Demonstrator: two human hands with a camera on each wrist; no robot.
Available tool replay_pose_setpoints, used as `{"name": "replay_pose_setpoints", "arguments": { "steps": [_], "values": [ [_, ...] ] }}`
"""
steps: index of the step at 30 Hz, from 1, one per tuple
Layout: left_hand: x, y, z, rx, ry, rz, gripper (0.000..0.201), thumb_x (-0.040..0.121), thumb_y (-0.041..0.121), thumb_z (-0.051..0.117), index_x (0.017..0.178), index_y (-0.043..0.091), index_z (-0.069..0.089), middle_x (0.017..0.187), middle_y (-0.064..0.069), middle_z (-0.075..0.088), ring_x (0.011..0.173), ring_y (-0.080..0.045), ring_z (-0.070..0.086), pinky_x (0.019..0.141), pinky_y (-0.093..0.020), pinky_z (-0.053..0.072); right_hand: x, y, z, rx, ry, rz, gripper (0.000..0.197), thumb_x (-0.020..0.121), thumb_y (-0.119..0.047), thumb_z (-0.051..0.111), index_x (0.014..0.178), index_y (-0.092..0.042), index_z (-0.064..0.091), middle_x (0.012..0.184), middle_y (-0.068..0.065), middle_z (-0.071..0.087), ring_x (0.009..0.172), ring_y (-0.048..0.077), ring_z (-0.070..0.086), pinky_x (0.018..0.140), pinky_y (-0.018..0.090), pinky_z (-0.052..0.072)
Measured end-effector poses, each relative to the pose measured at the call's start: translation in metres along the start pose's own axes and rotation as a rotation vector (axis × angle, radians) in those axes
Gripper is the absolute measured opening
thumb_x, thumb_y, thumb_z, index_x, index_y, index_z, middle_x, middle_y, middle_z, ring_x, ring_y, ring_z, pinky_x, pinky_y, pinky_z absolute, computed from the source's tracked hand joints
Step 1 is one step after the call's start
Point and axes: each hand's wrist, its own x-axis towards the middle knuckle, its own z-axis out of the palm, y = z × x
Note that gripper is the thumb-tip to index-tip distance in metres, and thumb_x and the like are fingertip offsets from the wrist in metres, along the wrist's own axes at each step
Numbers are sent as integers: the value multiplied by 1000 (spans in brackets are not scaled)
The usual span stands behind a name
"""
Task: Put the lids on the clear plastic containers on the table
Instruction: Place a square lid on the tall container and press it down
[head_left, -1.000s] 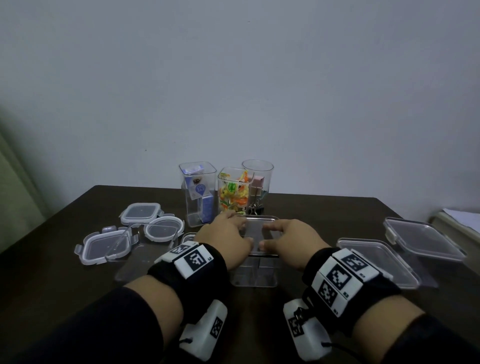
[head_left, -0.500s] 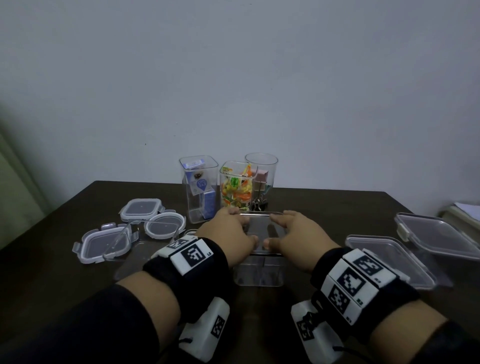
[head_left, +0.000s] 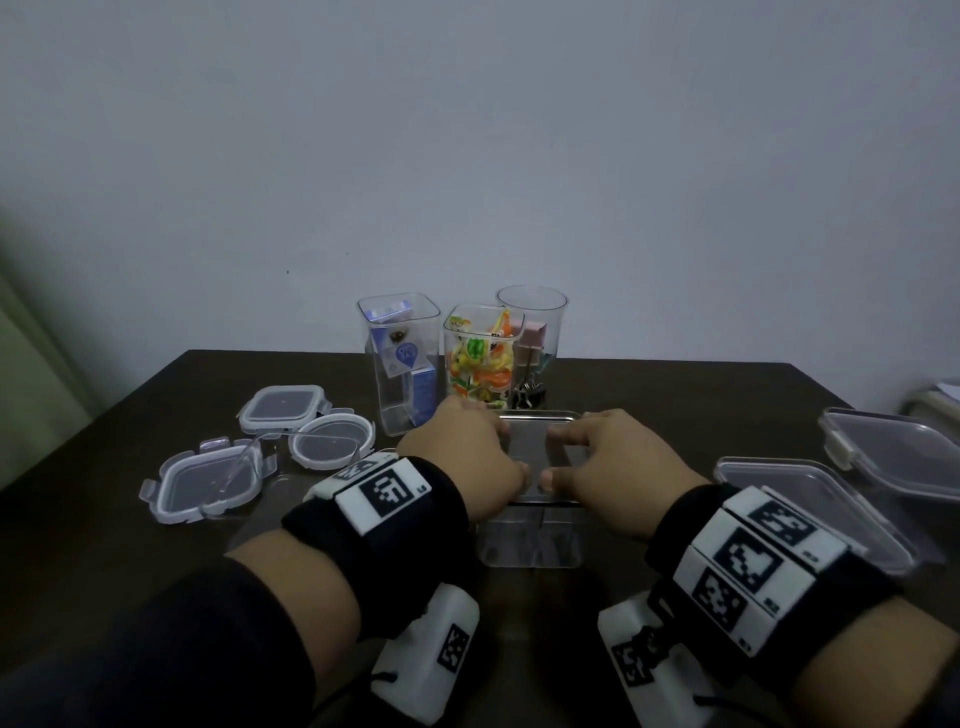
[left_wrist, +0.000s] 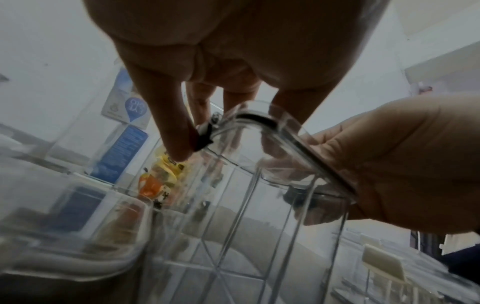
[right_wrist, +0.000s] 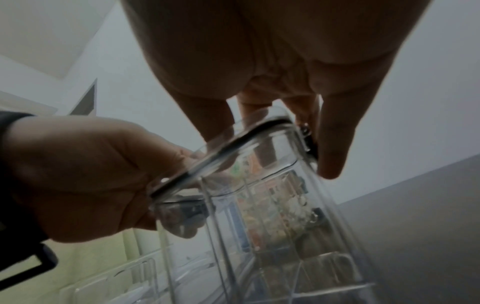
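Note:
A clear divided container (head_left: 530, 540) stands mid-table with its flat clear lid (head_left: 535, 447) lying on top. My left hand (head_left: 488, 447) holds the lid's left side, fingers over the far edge and thumb at the near edge. My right hand (head_left: 576, 457) holds the right side the same way. In the left wrist view my left hand's fingers (left_wrist: 171, 123) reach down past the lid (left_wrist: 283, 131) beside a small latch. The right wrist view shows the lid (right_wrist: 233, 152) sitting on the container (right_wrist: 285, 236) between both hands.
Three tall open containers stand behind: one with blue packets (head_left: 400, 364), one with colourful sweets (head_left: 483, 358), a round one with clips (head_left: 532, 332). Three loose lids (head_left: 208, 480) lie at the left. Two flat lidded boxes (head_left: 810, 504) sit at the right on the dark table (head_left: 675, 395).
Both hands have stayed on the lid; they have drawn slightly apart, showing more of its middle. The camera view has shifted a little.

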Motion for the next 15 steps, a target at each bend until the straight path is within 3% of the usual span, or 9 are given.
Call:
{"name": "replay_pose_setpoints", "arguments": {
  "steps": [6, 10, 13, 15],
  "values": [
    [2, -1, -2, -54, 1, -8, 45, 75, 47, 65, 116, 29, 62, 133, -2, 44, 114, -21, 52, 95, -42, 48, -2, -2, -3, 15, -22, 6, 45, 82, -34, 68, 125, -22, 60, 147, 8, 36, 131, 21, 43, 105, 31, 34],
    [2, -2, 0, -134, 24, -2, 41, 72, 43, 69, 108, 25, 65, 124, -2, 51, 103, -19, 57, 88, -37, 51, -7, -6, -9, 9, -20, -9, 44, 83, -30, 69, 123, -14, 62, 137, 8, 52, 122, 21, 50, 95, 27, 39],
    [-4, -6, 1, -179, 57, 38, 54, 76, 43, 67, 126, 25, 57, 133, -3, 51, 113, -19, 54, 91, -31, 45, -11, -10, -11, -15, -27, -5, 46, 84, -32, 67, 127, -17, 59, 136, 5, 54, 120, 20, 52, 94, 26, 39],
    [-12, -11, 0, -255, 101, 31, 63, 83, 44, 61, 140, 26, 43, 142, -1, 48, 124, -19, 50, 96, -28, 40, -13, -13, -13, -53, -7, -24, 54, 85, -34, 65, 137, -26, 50, 145, 3, 46, 128, 20, 47, 101, 27, 37]
  ]
}}
